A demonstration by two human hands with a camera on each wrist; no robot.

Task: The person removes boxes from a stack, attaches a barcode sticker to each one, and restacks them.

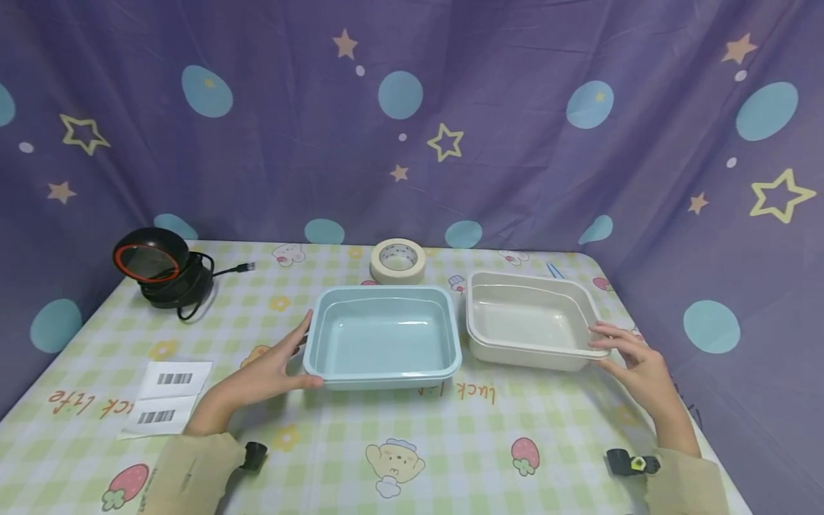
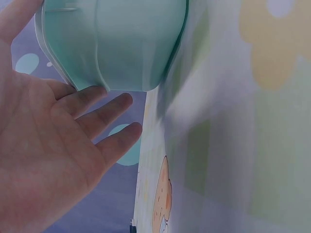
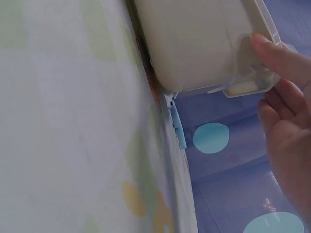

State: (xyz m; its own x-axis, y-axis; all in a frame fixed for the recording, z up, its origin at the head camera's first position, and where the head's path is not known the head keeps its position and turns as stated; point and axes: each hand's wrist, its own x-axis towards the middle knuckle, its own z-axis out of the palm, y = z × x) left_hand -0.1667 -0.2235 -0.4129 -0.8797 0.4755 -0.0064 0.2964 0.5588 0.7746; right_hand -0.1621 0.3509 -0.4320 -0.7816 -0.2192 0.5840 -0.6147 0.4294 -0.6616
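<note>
A light blue rectangular plastic tub [image 1: 383, 336] stands in the middle of the table. My left hand [image 1: 270, 368] rests against its left side, thumb at the near corner, fingers fairly straight along the wall. In the left wrist view the fingers [image 2: 114, 108] spread beside the tub's end wall [image 2: 121, 43]. To the right, an off-white plastic tub [image 1: 531, 318] stands slightly turned. My right hand [image 1: 634, 365] pinches its near right corner, fingers over the rim and thumb below. The right wrist view shows the thumb [image 3: 272, 51] at the tub's pale, translucent rim.
Behind the blue tub stands a roll of masking tape [image 1: 398, 262]. At the back left is a black round device [image 1: 161, 265] with an orange ring and a USB cable. A barcode sheet [image 1: 169, 397] lies at left. A small blue item [image 1: 554, 270] shows behind the off-white tub.
</note>
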